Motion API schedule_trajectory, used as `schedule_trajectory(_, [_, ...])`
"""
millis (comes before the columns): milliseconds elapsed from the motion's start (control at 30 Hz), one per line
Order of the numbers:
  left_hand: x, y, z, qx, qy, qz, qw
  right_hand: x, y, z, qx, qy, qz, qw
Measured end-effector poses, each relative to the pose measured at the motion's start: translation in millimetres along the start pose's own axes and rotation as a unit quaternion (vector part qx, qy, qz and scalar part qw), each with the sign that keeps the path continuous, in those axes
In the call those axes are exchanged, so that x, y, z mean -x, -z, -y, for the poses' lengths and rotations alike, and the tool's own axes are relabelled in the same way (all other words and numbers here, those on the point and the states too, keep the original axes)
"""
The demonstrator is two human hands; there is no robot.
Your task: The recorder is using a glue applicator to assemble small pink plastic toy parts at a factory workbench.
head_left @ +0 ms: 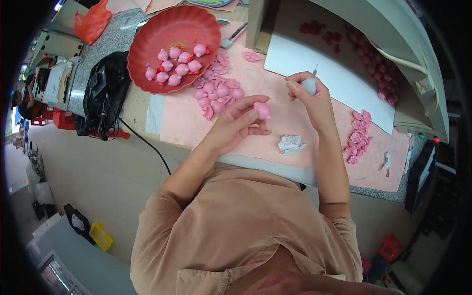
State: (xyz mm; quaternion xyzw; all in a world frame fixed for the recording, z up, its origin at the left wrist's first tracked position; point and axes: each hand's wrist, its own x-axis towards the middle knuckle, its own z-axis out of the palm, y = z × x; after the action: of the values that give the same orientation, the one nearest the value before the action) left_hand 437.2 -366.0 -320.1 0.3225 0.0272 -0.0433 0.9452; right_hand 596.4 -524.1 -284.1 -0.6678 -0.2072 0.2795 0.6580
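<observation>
Over the pink-covered worktable, my left hand [235,125] pinches a small pink rounded piece [263,111] between thumb and fingers. My right hand [314,101] grips a small pale squeeze bottle [309,85] with a thin needle tip pointing up and away. The two hands are apart. Left of my left hand lies a pile of round pink pieces [222,91], with curled, petal-like pink pieces [220,64] just beyond. Right of my right forearm lies another heap of curled pink pieces [359,137]. A crumpled white tissue [291,145] rests between my forearms.
A red scalloped bowl [172,22] with several pink and red pieces stands at the far left. A brush [233,35] lies beside it. At the right, a box-like booth [420,37] stands over a white board [295,54] and dark red pieces [373,64]. A black cable [147,145] hangs at the left.
</observation>
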Motion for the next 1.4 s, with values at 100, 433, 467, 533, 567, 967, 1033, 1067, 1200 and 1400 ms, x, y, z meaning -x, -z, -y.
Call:
schedule_trajectory(100, [33.4, 17.6, -9.2, 0.019, -0.055, -0.073, 0.996, -14.7, -29.1, 2.5, 0.095, 0.021, 0.034, 0.995])
schedule_trajectory(433, [81.9, 91.8, -74.3, -0.015, -0.297, -0.198, 0.934, -57.2, -95.5, -9.0, 0.272, 0.151, 0.069, 0.948])
schedule_trajectory(467, [80.3, 92.9, -75.8, -0.015, -0.297, -0.191, 0.935, -60.9, -100.4, -8.8, 0.287, 0.156, 0.065, 0.943])
schedule_trajectory(533, [76.9, 93.9, -77.5, -0.015, -0.325, -0.198, 0.925, -72.6, -112.7, -6.3, 0.3, 0.204, 0.036, 0.931])
schedule_trajectory(567, [76.9, 96.7, -79.0, -0.015, -0.323, -0.19, 0.927, -83.8, -119.5, -8.1, 0.3, 0.226, -0.023, 0.926])
schedule_trajectory(967, [114.3, 115.3, -104.7, -0.295, -0.351, -0.383, 0.801, -156.0, -146.0, -10.7, 0.304, 0.229, -0.114, 0.917])
schedule_trajectory(1033, [112.9, 110.5, -102.1, -0.239, -0.393, -0.323, 0.827, -190.4, -146.3, -23.1, 0.352, 0.281, -0.105, 0.886])
schedule_trajectory(1067, [107.5, 97.2, -99.6, -0.17, -0.406, -0.3, 0.846, -200.4, -148.0, -23.2, 0.38, 0.229, -0.092, 0.892])
schedule_trajectory(1200, [83.5, 70.6, -83.1, -0.069, -0.356, -0.207, 0.909, -225.6, -142.9, -37.2, 0.509, 0.155, -0.09, 0.842])
schedule_trajectory(1400, [65.0, 50.8, -63.6, -0.152, -0.276, -0.199, 0.928, -195.6, -151.9, -32.5, 0.391, 0.251, -0.093, 0.88])
